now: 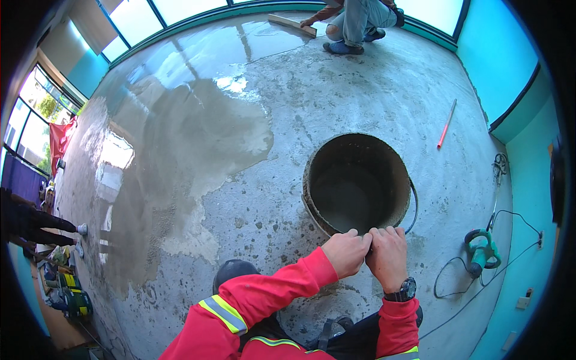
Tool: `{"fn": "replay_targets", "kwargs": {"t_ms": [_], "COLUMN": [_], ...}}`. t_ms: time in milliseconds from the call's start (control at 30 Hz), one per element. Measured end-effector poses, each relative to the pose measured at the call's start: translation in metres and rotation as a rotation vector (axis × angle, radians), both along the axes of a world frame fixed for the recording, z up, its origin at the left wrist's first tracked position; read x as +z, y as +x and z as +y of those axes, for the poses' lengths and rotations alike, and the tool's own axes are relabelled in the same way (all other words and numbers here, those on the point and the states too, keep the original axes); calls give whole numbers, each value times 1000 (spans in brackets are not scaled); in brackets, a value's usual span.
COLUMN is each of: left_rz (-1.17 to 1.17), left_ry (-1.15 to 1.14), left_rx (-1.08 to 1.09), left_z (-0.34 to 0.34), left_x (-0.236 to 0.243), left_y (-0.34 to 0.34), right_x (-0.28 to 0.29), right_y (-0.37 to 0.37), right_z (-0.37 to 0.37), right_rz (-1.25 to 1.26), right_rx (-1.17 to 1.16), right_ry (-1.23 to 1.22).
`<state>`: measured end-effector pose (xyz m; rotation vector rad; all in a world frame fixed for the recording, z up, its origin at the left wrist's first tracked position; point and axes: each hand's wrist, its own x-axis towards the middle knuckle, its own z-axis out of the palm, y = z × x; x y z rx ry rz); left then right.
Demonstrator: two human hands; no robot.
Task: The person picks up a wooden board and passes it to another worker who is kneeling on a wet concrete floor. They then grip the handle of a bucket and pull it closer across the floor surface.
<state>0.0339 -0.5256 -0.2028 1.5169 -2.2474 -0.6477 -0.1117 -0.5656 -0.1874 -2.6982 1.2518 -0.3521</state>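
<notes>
A large dark bucket [355, 151] with a mortar-crusted rim stands on the rough grey floor in front of me. Grey wet mix [354, 195] lies inside it, and its wire handle [415, 207] hangs at the right side. My left hand [347, 255] and my right hand [387, 257] are closed side by side at the bucket's near rim. Something small and dark shows between them; my fingers hide what it is. Both of my sleeves are red with reflective bands.
Wet grey coating [198, 129] covers the floor to the left. A crouching person [366, 21] at the far end holds a long flat bar [292, 25]. To the right lie a red stick [446, 129] and a green corded power mixer [482, 255]. Another person [45, 228] stands far left.
</notes>
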Motion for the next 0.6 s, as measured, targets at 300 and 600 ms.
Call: {"fn": "replay_targets", "kwargs": {"t_ms": [300, 600], "left_rz": [0, -20], "left_ry": [16, 24], "left_rx": [6, 3], "left_z": [0, 0], "left_x": [-1, -3], "left_y": [0, 0], "right_x": [-1, 0], "right_y": [2, 2], "right_z": [1, 0], "right_rz": [-47, -50], "right_rx": [-4, -1], "right_ry": [-19, -23]}}
